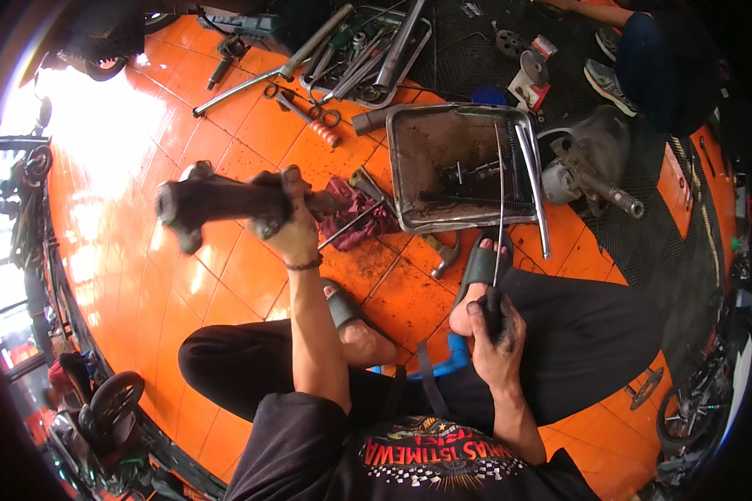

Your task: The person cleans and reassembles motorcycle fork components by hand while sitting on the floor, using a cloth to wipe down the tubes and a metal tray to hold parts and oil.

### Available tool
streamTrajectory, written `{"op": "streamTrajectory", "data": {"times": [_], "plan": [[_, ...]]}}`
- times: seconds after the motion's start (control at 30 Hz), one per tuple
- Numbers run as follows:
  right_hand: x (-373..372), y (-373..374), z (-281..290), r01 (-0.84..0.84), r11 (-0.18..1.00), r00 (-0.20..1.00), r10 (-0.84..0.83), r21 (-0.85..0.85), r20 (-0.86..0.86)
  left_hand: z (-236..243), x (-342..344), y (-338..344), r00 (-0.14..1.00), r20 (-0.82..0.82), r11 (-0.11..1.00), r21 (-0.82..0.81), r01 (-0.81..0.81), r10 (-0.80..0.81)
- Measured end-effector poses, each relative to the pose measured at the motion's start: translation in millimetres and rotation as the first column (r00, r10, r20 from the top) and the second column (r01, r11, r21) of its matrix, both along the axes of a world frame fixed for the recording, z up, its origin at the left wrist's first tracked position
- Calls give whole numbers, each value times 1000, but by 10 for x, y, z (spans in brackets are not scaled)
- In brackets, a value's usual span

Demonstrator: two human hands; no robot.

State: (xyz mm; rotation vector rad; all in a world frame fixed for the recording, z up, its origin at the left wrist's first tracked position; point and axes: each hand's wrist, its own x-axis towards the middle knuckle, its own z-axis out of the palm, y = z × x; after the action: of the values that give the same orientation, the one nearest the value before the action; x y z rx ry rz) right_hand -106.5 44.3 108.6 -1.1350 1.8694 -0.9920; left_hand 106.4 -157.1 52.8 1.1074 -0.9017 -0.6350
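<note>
My left hand [292, 230] is closed around a dark, greasy tubular metal part [221, 203] with stubby lugs, held up over the floor to the left. In my right hand [501, 351], near my right knee, is the black handle of a long thin screwdriver [500, 209]. Its shaft points away from me and crosses in front of a metal tray [468, 225]. Dark small parts and a spring-like piece [493, 200] lie in the tray. A dark red rag [351, 213] and a hammer [447, 255] are on the floor between the left hand and the tray.
A chrome tube [533, 192] leans along the tray's right side. Beyond stands a large grey metal part [589, 171]. Farther off are a tool tray [376, 100], a shock absorber [309, 121] with an orange spring, and a person's shoe [610, 88]. Motorcycle parts line the left edge.
</note>
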Motion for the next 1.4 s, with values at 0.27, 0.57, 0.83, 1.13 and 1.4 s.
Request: {"op": "streamTrajectory", "data": {"times": [0.27, 0.57, 0.83, 1.13, 1.4], "plan": [[83, -100, 10, -70, 998, 998, 70, -8, -2, -1568, 431, -199, 814, 560, 985, -17, -174, 153], [3, -63, -45, -23, 1000, 999, 24, 6, -49, -23, 33, -73, 990, 104, 980, 169, -108, 92], [124, -35, -94, -71, 995, 997, 69, -76, -20, -1619, 517, -9, 932, 340, 966, 175, -192, 123], [6, -1, -91, 19, 1000, 1000, -19, -22, 15, 227, -40, -35, 990, 90, 992, 54, -111, 106], [97, -38, -44, -13, 1000, 997, 14, -13, 77, -1553, 568, -168, 941, 339, 977, 201, -74, 2]]}}
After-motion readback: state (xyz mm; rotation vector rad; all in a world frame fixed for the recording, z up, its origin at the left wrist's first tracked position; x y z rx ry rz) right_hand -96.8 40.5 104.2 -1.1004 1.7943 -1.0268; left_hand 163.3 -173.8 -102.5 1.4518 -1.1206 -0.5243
